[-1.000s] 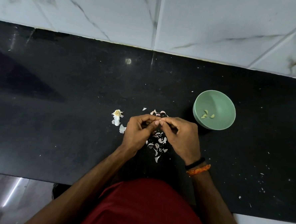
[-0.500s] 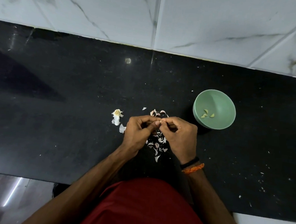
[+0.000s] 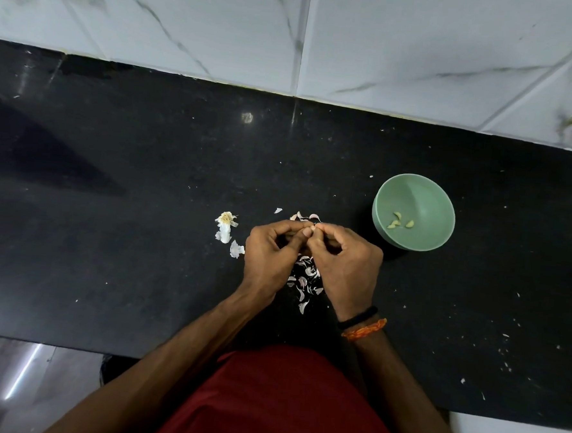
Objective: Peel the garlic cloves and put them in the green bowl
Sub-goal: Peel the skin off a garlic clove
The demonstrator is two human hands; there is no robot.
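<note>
Green bowl [image 3: 442, 206] on the black counter [image 3: 109, 239] holds three peeled cloves [image 3: 399, 221], so part of the work is done. Our left hand [image 3: 269, 255] and right hand [image 3: 347, 263] meet fingertip to fingertip, pinching a small item we judge to be the current clove; it is hidden. Loose skins [image 3: 306, 277] lie under the hands, a stripped bulb core [image 3: 225, 227] to the left. Nothing blocks the bowl.
</note>
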